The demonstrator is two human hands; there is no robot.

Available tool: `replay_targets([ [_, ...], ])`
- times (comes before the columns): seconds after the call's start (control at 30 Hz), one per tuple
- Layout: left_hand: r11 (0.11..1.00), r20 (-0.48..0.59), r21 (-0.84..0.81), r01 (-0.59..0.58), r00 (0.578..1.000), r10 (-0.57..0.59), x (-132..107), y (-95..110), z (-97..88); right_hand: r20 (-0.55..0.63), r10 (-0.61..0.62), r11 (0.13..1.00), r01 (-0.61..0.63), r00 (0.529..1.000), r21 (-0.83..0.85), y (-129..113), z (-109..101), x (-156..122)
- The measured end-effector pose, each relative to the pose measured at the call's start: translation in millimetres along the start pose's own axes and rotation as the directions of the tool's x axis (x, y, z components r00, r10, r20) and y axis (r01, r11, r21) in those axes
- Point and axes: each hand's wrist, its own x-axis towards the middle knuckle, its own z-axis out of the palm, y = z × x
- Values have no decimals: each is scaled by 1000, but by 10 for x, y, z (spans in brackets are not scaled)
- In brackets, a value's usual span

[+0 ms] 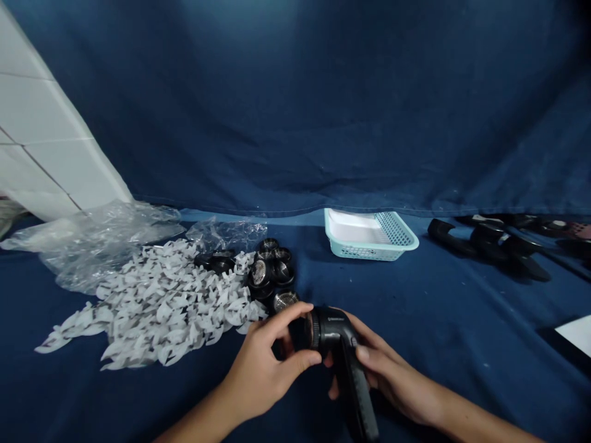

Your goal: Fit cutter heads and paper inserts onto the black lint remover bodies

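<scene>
A black fabric shaver (353, 369) with an angled neck is held low in the middle, its round head turned to the left. My left hand (261, 372) grips the ribbed ring (315, 329) of that head between thumb and fingers. Wrapped around the neck and handle from the right is my right hand (401, 378), its thumb on the handle's side. Just beyond my left hand lies a round black cap with a metal mesh (285, 299). Several similar mesh caps (261, 272) are grouped behind it.
A heap of small white blade-like pieces (170, 301) spreads at left, with clear plastic bags (115, 240) behind. A light blue basket (369, 251) stands at the back. Black shaver bodies (494, 246) lie right. A dark blue cloth (323, 111) hangs behind.
</scene>
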Motion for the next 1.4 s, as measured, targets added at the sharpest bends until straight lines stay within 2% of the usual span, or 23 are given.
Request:
replay_targets([
  [0.27,983,-131,97,-157,977,169,-50,41,96,-63,27,989,-17,998,146,-47,106,0],
  [0.4,979,-167,135,-150,971,171,-74,74,130,-46,37,982,-28,998,187,-64,104,8],
  [0.6,984,-182,160,-82,977,111,-68,104,130,-25,78,969,-70,997,236,-77,68,20],
  [0.77,988,-129,150,-24,991,44,-40,70,105,-23,71,968,-63,997,242,-63,57,24],
  [1.0,992,-29,114,-60,998,64,3,-49,80,-28,42,988,-37,999,153,-19,42,7],
  [1.17,997,53,58,-47,998,44,6,-42,80,-41,33,995,-29,999,100,-18,55,9],
  [1.4,948,86,216,-235,971,221,-43,-40,97,-15,21,992,-19,1000,122,23,4,40],
])
